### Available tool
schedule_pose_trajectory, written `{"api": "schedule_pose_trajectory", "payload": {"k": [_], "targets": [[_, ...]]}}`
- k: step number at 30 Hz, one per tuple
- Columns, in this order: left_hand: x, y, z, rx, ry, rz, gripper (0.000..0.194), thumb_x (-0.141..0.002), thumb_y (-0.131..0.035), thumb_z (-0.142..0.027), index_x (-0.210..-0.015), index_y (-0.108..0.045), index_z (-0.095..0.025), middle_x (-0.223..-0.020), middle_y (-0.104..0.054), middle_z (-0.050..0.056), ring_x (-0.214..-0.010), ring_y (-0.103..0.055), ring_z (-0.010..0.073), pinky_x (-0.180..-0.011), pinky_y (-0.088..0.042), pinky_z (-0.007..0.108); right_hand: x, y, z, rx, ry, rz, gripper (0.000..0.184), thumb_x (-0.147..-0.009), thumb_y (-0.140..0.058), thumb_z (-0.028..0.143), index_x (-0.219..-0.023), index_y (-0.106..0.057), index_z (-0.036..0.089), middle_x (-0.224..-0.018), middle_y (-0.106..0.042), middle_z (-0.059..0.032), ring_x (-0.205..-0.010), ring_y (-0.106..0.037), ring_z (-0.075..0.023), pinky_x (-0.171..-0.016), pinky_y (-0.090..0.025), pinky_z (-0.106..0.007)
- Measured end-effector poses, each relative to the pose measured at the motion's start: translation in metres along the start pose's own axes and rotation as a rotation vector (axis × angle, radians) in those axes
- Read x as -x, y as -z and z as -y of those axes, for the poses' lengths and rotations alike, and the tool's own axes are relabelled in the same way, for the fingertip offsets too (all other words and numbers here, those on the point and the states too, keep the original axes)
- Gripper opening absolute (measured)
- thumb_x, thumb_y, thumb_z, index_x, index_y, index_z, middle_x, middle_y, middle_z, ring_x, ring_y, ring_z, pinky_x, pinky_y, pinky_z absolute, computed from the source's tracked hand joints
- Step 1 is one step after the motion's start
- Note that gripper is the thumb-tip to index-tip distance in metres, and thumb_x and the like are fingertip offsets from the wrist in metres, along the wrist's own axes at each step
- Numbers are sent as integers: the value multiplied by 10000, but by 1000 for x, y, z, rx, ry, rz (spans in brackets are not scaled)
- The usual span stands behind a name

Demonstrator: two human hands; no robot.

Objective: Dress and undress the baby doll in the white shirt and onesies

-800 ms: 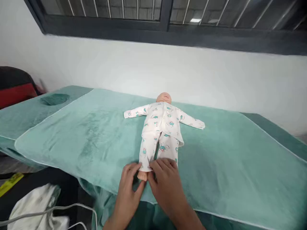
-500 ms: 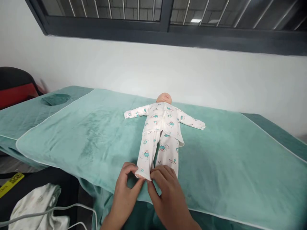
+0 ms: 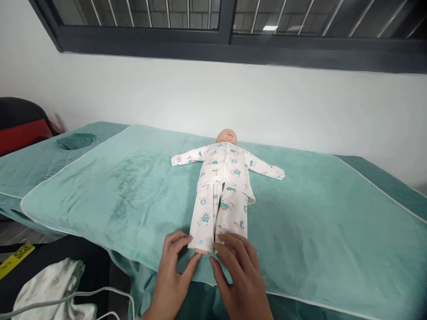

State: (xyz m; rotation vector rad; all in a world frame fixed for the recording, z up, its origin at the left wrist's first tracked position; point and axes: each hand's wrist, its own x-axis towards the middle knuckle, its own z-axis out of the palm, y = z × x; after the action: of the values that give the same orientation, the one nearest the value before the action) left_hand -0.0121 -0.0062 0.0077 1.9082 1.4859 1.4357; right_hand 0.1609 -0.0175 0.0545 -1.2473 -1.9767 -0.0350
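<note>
A baby doll [image 3: 226, 136] lies on its back on a teal blanket [image 3: 133, 186], arms spread, in a white printed top and trousers [image 3: 218, 213]. My left hand [image 3: 174, 271] rests at the near end of the doll's left-side trouser leg, fingers loosely curled beside the cuff, with a bit of foot showing. My right hand [image 3: 238, 271] lies over the other cuff, fingers spread and flat on the cloth. Neither hand grips anything.
The blanket covers a teal massage table with a face hole [image 3: 74, 141] at the far left. A white wall and dark window frame stand behind. A red and black chair [image 3: 20, 124] is at left. Pale cloth [image 3: 50, 284] and a cable [image 3: 100, 293] lie below.
Both hands pulled the trouser cuff down over the doll's foot, then let go of it. The fingers have opened and the hands have slid slightly towards me.
</note>
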Motion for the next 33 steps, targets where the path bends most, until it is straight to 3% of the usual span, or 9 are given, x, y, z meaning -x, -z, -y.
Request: {"api": "schedule_pose_trajectory", "payload": {"k": [3, 7, 14, 21, 23, 25, 28, 31, 33], "targets": [[-3, 0, -5, -18, -52, 47, 288, -853, -617, -187, -1125, -569, -266, -1114, -530, 54, -1047, -577, 175, -878, -520, 294, 12, 0, -7, 50, -16, -38, 270, -878, -565, 137, -1141, -589, 191, -1182, -580, -116, -1128, -501, -264, -881, -473, -401], [0, -1, -7, 1, -70, 60, 214, -864, -603, -176, -1057, -588, -267, -1041, -552, 36, -982, -598, 153, -814, -536, 246, 24, -2, -15, 33, -33, -36, 292, -887, -515, 72, -1139, -596, 196, -1081, -587, -111, -1004, -538, -229, -796, -509, -366], [2, -1, -9, 27, -64, 6, 131, -858, -600, -164, -962, -596, -242, -978, -583, 27, -916, -612, 147, -760, -531, 232, 25, -4, -18, -79, 85, -114, 213, -866, -517, 10, -975, -626, 158, -935, -575, -97, -858, -545, -176, -700, -522, -295], [-10, 11, -4, 127, -4, 5, 91, -865, -584, -219, -780, -551, -212, -882, -585, 14, -849, -590, 145, -743, -490, 240, 28, 18, -30, -209, 89, 0, 182, -857, -571, 96, -1006, -625, 186, -901, -629, -72, -812, -599, -170, -683, -521, -274], [-28, 14, 3, 158, 100, -42, 122, -892, -543, -274, -790, -557, -208, -881, -592, 20, -852, -584, 153, -762, -483, 258, 12, 31, -50, -206, -45, -56, 133, -882, -555, 175, -988, -627, 211, -908, -644, -60, -816, -616, -169, -692, -521, -267], [-56, 13, 10, 179, 243, -78, 163, -905, -516, -341, -841, -578, -205, -894, -610, 29, -860, -586, 166, -792, -480, 284, -18, 40, -80, -169, -300, -151, 105, -883, -561, 294, -931, -622, 223, -903, -655, -50, -796, -619, -179, -696, -512, -286], [-108, -2, 17, 223, 386, -61, 272, -884, -521, -436, -985, -602, -197, -1015, -646, 59, -954, -601, 200, -881, -471, 335, -75, 35, -134, -230, -656, -134, 302, -880, -508, 458, -1009, -624, 211, -1005, -676, -68, -856, -629, -207, -739, -499, -323], [-152, -26, 17, 371, 407, 71, 355, -882, -499, -470, -1078, -602, -192, -1140, -650, 79, -1056, -601, 215, -940, -459, 350, -122, 14, -172, -201, -755, 21, 417, -863, -453, 538, -907, -655, 176, -939, -690, -93, -854, -613, -237, -761, -465, -352], [-170, -42, 15, 417, 416, 183, 395, -876, -518, -478, -1142, -604, -198, -1208, -641, 80, -1125, -580, 225, -996, -425, 357, -138, -3, -179, -177, -772, 66, 491, -865, -407, 581, -822, -673, 170, -897, -695, -106, -857, -601, -257, -774, -442, -368]]}}
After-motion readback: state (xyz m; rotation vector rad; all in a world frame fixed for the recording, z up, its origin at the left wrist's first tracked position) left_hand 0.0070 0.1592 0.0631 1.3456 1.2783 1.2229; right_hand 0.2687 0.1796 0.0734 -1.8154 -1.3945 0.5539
